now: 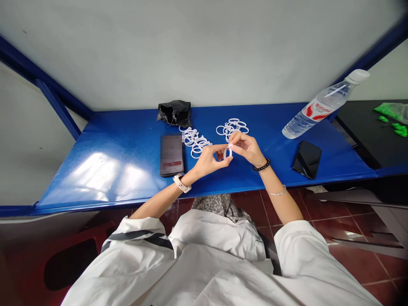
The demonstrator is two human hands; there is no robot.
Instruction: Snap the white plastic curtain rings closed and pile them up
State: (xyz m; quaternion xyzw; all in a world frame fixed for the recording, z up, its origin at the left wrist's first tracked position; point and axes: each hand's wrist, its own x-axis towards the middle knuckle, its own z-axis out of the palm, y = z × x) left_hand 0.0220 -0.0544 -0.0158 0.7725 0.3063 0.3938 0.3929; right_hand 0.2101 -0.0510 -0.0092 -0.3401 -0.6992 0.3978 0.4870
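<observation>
Above the blue table, my left hand (212,160) pinches a white ring (227,152) between thumb and fingers. At the top of that same ring, the fingers of my right hand (245,148) are closed on a small part of it. Just left of my left hand lies a loose pile of white rings (196,143). Another group of white rings (235,125) rests on the table beyond my right hand, and my fingers cover its near edge. Exactly what the right fingertips grip is partly hidden.
Left of the rings, a phone (172,155) lies on the blue table (127,140), with a crumpled black bag (174,113) behind it. At right are a tilted-looking water bottle (321,106) and a dark phone (307,159). Green pieces (398,127) lie on the far-right surface.
</observation>
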